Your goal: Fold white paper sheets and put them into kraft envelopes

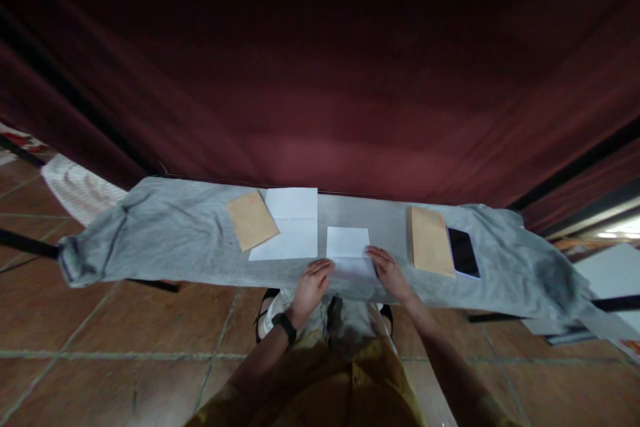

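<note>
A small white sheet of paper (348, 241) with a crease across it lies on the grey cloth in front of me. Its near part is shaded and looks slightly raised. My left hand (314, 282), with a dark band on the wrist, has its fingers at the paper's left edge. At the right edge, the fingers of my right hand (391, 273) hold the paper; both thumbs are mostly hidden. To the left lies a larger creased white sheet (295, 227), partly under a brown envelope (251, 220). Right of my hands is a stack of brown envelopes (432, 240).
A phone (463, 252) with a dark screen lies beside the envelope stack. The grey cloth (175, 233) covers a narrow table, wrinkled at both ends. A dark red curtain (320, 127) hangs right behind it. Dark metal bars (30, 244) stick out at the sides above the tiled floor (165, 327).
</note>
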`<state>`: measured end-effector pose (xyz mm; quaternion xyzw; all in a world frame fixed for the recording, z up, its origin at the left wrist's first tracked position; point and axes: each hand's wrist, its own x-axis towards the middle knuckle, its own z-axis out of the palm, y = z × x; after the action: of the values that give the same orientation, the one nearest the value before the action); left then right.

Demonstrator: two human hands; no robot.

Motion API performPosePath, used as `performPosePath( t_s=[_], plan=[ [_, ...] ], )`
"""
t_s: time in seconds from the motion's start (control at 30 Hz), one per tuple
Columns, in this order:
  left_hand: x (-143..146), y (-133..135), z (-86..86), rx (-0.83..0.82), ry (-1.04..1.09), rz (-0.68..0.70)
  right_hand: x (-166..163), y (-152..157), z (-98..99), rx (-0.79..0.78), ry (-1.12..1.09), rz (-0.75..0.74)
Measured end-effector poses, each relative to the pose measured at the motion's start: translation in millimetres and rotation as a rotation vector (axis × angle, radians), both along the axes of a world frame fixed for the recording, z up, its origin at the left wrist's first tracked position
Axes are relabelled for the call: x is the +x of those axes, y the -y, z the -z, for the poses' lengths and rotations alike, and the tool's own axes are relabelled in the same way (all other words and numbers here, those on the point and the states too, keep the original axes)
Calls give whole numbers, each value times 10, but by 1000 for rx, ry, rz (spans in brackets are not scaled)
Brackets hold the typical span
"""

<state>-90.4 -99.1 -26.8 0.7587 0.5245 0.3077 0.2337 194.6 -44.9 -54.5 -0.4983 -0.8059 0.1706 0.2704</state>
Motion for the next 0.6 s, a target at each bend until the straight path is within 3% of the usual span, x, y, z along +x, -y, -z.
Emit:
performPosePath(
  t_s=[0.13,0.23,0.4,0.5,0.6],
  plan=[
    [49,-77,3,-57,191,-109,129,143,8,-9,-61,-61],
    [46,-65,26,-59,200,-53,97,226,-37,4,-30,-45],
    [-57,-4,46,12,14,198,1,454,-104,43,162,-124],
    [-38,-38,7,65,-99,195,15,560,-115,50,248,-148],
    [58,-129,-60,115,-267,205,73,525,-118,48,268,-76]
  ],
)
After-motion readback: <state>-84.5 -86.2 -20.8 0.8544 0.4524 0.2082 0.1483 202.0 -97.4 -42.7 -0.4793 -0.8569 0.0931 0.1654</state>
